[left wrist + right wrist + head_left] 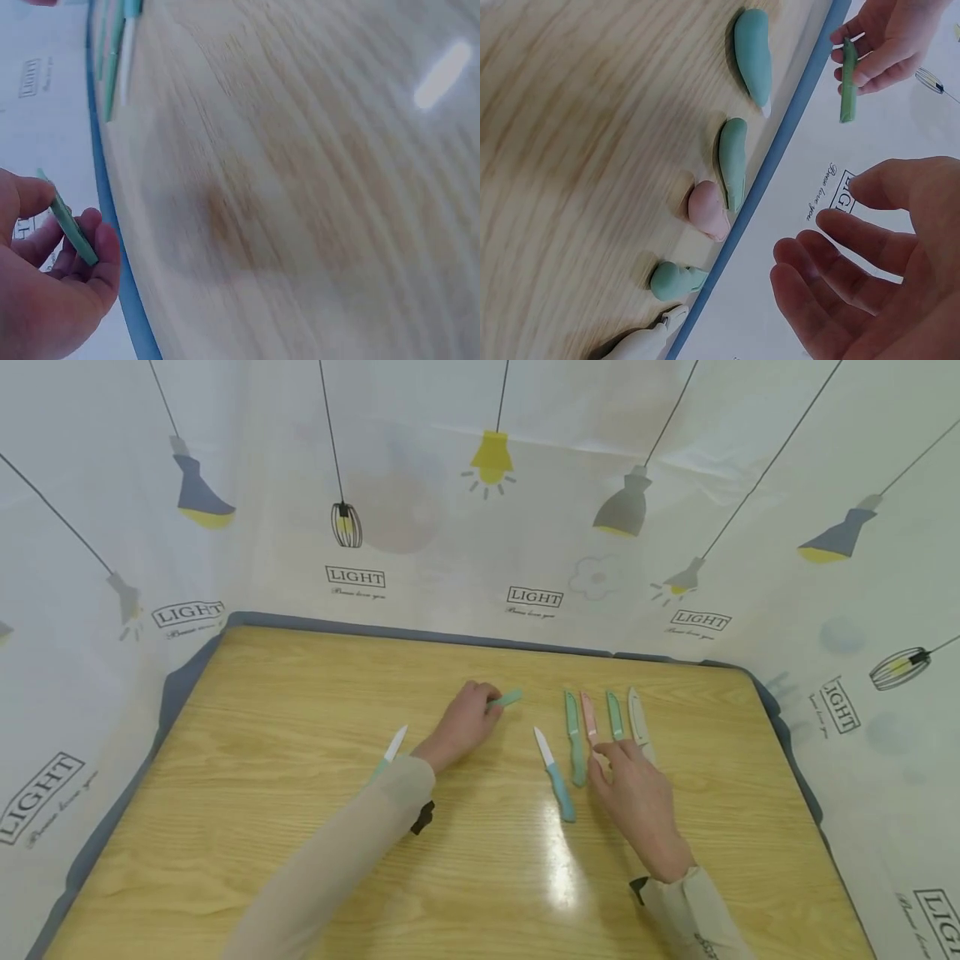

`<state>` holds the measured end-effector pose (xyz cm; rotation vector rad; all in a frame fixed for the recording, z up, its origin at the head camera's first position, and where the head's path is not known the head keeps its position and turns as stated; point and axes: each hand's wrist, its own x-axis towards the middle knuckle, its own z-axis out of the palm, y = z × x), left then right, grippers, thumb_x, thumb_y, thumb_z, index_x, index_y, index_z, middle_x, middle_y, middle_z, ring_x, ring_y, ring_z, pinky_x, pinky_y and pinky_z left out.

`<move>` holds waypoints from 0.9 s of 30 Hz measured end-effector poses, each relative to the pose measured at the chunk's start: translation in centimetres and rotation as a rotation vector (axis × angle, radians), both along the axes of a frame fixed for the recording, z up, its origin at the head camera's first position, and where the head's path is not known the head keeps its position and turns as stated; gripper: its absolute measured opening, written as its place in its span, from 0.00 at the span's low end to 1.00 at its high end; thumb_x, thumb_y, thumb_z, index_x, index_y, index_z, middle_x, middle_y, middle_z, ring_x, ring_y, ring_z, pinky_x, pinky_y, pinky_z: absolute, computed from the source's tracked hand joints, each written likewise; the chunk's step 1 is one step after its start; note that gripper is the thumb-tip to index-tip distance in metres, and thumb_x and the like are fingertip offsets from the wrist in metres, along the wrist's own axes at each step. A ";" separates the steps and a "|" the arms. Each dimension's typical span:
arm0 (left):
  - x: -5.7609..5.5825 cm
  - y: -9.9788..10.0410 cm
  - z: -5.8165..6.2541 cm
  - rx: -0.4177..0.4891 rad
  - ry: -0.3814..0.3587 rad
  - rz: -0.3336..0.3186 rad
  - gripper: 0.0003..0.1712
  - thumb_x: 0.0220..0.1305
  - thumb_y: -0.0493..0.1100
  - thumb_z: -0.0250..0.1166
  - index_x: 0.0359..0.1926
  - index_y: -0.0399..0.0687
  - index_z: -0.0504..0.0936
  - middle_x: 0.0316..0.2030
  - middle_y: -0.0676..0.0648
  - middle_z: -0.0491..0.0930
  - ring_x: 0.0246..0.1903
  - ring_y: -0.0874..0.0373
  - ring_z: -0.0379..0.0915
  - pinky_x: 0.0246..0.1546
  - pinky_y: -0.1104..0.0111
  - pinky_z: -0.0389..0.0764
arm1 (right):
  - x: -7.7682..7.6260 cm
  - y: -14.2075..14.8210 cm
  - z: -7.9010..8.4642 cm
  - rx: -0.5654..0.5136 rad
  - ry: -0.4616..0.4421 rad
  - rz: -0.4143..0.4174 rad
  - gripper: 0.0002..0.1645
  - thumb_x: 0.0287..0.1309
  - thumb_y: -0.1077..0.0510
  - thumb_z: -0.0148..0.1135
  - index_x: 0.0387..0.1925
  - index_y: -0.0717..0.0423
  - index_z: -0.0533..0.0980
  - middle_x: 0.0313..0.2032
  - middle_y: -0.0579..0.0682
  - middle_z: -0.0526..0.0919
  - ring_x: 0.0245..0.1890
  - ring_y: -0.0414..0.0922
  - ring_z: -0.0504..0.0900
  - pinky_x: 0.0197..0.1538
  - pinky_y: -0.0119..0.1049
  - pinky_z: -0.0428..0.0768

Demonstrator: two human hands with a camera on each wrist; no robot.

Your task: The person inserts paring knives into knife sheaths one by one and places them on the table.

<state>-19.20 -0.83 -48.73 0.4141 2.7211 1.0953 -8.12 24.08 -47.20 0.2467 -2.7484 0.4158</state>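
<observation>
In the head view my left hand (pixel 468 718) pinches a small green knife sheath (pixel 510 698) above the table. The left wrist view shows that sheath (pixel 73 229) between thumb and fingers. My right hand (pixel 637 789) hovers over the handle ends of the row, its fingers loosely bent around nothing in the right wrist view. This row holds a green knife (pixel 573 735), a pink knife (pixel 588 714), another green knife (pixel 615 714) and a white knife (pixel 637 714), all sheathed. Left of them lies a bare-bladed blue-handled knife (pixel 557 781).
Beyond my left forearm lies another bare white-bladed knife (pixel 393 747), its green handle partly hidden by the sleeve. The wooden table (pixel 300 693) has a blue-grey edge (pixel 420 632). A white sheet printed with lamps (pixel 420 568) stands around it.
</observation>
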 end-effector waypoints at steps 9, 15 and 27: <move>2.0 -1.5 0.6 0.371 -0.142 0.142 0.15 0.67 0.52 0.60 0.49 0.51 0.83 0.43 0.55 0.81 0.43 0.60 0.77 0.44 0.64 0.81 | 0.1 -0.1 -0.3 0.003 0.022 0.011 0.14 0.57 0.53 0.61 0.39 0.59 0.83 0.37 0.55 0.82 0.19 0.41 0.72 0.12 0.31 0.68; 2.6 -2.2 1.1 0.692 -0.318 0.239 0.15 0.62 0.46 0.66 0.45 0.41 0.85 0.40 0.45 0.82 0.39 0.53 0.81 0.46 0.61 0.83 | 0.2 -0.4 -0.2 0.003 0.000 0.025 0.15 0.58 0.52 0.61 0.40 0.59 0.83 0.39 0.56 0.82 0.23 0.44 0.74 0.14 0.33 0.72; 3.5 -3.4 1.2 0.891 -0.381 0.323 0.22 0.56 0.46 0.71 0.48 0.38 0.80 0.38 0.42 0.81 0.47 0.38 0.76 0.53 0.53 0.78 | 0.3 -0.7 -0.3 -0.009 -0.063 0.031 0.16 0.60 0.52 0.61 0.42 0.59 0.83 0.40 0.55 0.83 0.21 0.42 0.75 0.16 0.33 0.74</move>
